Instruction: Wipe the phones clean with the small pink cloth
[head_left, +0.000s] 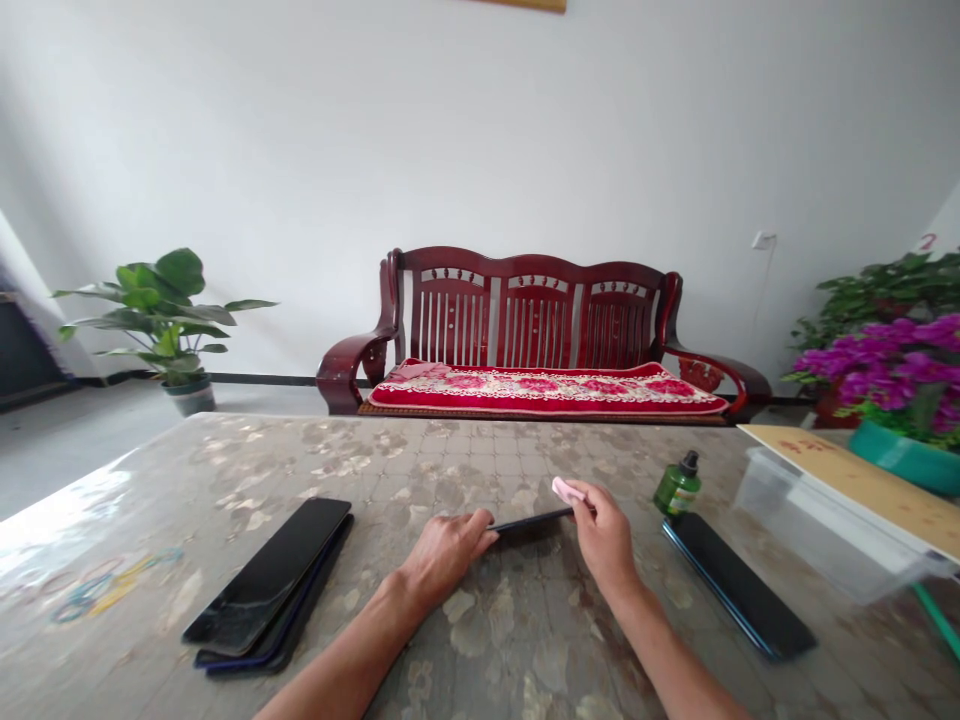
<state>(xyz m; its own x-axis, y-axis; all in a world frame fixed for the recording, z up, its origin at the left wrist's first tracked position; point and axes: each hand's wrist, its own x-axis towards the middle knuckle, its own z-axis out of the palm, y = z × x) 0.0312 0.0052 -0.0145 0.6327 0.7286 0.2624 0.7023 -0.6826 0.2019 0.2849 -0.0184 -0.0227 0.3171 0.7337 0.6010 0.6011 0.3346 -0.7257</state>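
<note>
My left hand [448, 548] grips the left end of a thin dark phone [531, 520], seen nearly edge-on above the table. At the phone's other end is my right hand [604, 532], closed on a small folded pink cloth [568, 490]. Its fingers also meet the phone's edge; whether they grip it I cannot tell. To the left lies a stack of dark phones [274, 575], the top one black with its screen up. Another dark phone [739, 585] with a bluish edge lies to the right, near a green bottle [677, 486] with a black cap.
The table [480, 640] has a floral cover. Coloured rubber bands [105, 590] lie at its left. On the right are a clear plastic box [802, 520] with a tan board [847, 470] over it and purple flowers [892, 370] in a teal pot. A wooden bench [536, 310] stands behind.
</note>
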